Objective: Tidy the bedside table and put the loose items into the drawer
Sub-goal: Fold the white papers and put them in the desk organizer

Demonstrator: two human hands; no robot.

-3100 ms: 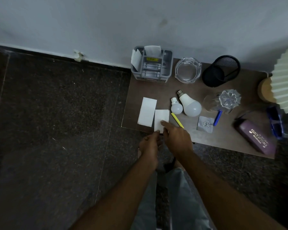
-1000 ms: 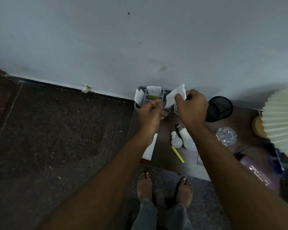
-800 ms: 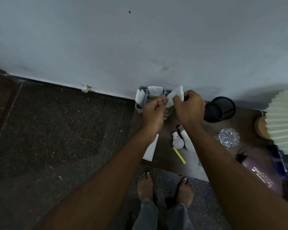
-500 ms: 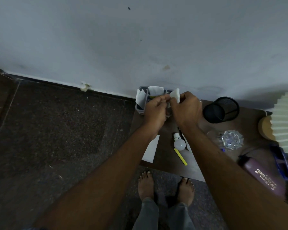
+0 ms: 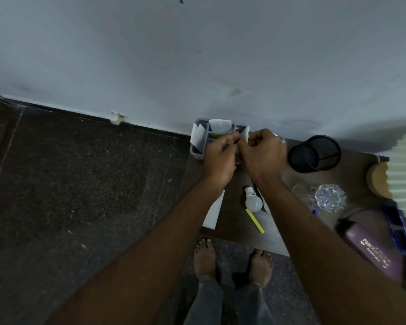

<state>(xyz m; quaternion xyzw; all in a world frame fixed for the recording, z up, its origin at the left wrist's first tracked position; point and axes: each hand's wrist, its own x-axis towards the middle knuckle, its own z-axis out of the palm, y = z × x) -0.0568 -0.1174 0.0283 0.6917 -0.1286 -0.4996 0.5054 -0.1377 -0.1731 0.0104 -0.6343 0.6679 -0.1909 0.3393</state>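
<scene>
Head view: the small white paper slip (image 5: 247,133) is up over the right end of the grey plastic desk caddy (image 5: 194,149), at the back-left corner of the brown wooden bedside table (image 5: 230,227). Only a narrow strip of it shows. It stands nearly upright, with its long axis pointing toward the wall.

The right hand (image 5: 263,154) pinches the slip between thumb and curled fingers, knuckles up. The left hand (image 5: 220,158) is curled too, its fingertips meeting the right hand's just beside the slip. Whether they grip the paper cannot be told. Both forearms reach forward from the bottom of the frame and converge over the caddy.

The table's left edge runs under the left wrist, and its near edge lies just ahead of the bare feet. A flat white paper sheet (image 5: 212,213) lies at that left edge, partly under the left forearm. Bare wood separates it from the small white light bulb (image 5: 253,201) and the yellow stick (image 5: 255,221). A black mesh pen cup (image 5: 314,153) stands right of the hands, near the right knuckles.
</scene>
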